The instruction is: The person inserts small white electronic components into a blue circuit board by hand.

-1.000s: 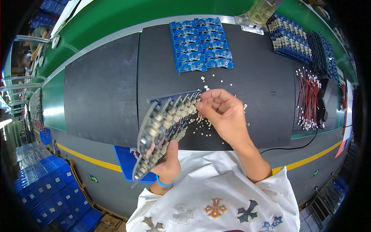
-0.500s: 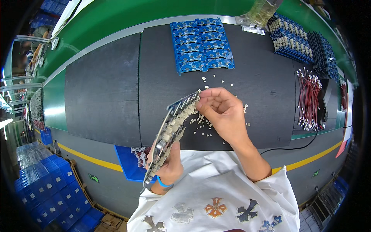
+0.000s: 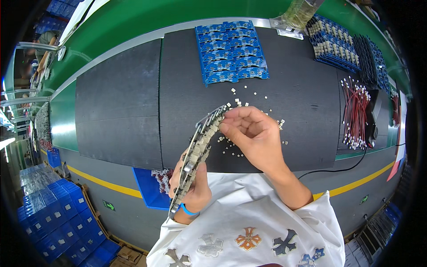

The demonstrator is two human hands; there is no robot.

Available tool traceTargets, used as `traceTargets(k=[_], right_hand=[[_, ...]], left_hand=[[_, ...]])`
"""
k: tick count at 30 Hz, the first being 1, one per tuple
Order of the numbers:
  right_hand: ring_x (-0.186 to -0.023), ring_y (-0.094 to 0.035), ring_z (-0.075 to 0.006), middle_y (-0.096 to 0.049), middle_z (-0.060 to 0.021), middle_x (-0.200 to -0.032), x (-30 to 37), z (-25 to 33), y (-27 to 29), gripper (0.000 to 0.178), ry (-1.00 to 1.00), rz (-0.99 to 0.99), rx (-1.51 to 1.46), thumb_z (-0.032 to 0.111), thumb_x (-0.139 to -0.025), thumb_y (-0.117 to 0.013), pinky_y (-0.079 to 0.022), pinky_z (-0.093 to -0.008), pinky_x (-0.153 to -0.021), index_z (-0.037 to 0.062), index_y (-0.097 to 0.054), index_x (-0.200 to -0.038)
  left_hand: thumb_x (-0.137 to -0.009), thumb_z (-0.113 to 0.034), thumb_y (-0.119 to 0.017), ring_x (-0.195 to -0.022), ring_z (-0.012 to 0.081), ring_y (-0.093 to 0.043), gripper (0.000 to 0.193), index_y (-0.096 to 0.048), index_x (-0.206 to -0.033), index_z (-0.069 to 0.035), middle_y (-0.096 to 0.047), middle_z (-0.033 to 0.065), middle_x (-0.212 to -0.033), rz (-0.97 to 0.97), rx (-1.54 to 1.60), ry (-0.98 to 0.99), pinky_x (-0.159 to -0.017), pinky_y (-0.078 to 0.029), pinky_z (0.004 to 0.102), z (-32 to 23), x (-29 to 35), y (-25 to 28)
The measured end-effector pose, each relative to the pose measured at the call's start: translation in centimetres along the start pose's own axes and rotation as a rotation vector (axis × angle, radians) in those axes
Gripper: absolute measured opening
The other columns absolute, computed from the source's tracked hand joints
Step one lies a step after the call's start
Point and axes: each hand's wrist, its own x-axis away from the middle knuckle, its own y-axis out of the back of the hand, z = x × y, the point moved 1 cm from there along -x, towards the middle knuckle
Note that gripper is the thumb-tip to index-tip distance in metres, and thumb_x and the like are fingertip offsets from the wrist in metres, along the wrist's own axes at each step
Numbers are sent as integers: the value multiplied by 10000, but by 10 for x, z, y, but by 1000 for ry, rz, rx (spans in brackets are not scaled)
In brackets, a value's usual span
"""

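The left hand (image 3: pixel 192 187) has tilted its gripped circuit-board panel (image 3: pixel 198 149) edge-on; the right hand (image 3: pixel 251 133) pinches its top, small white parts (image 3: pixel 240 95) loose mid-counter.

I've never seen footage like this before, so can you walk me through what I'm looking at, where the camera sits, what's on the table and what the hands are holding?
There is no machine here, just a person at a workbench. The camera sits on their head and looks down through a fisheye lens, so straight edges curve.

The left hand holds a long panel of circuit boards tilted on edge. The right hand touches its upper end with the fingertips; what they pinch, if anything, is too small to tell.

On the dark mat lie small pale loose parts, a flat sheet of blue boards, more board stacks at the far right, and a bundle of red wires. Blue crates stand on the floor at lower left.
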Motion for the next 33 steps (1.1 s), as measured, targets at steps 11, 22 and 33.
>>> traceTargets(k=[11,22,33], right_hand=[[-722,-582,-65,-618,-55,-820,-5,-1,-4,171,73,-35,-12,-19,-782,-634,-473,-184,-630,-24,-568,-939],[-768,-595,-85,-619,-65,-853,-1,9,-12,200,19,26,-110,-36,-782,-627,-489,-199,-689,-33,-561,-971],[-784,-599,-91,-617,-77,-868,-4,9,-11,201,64,2,-89,-43,-781,-624,-496,-203,-702,-37,-559,-971]], left_hand=[[-768,128,-532,-952,403,-586,292,-455,-1040,53,-554,309,-1035,10,89,-63,-795,-485,419,2,2,-1],[-806,117,-493,-1010,447,-544,321,-415,-1094,-2,-553,261,-1070,134,-28,-50,-860,-445,498,3,-2,1],[-790,123,-507,-1007,450,-543,321,-412,-1072,2,-539,269,-1084,145,-27,-39,-856,-450,502,6,0,1]])
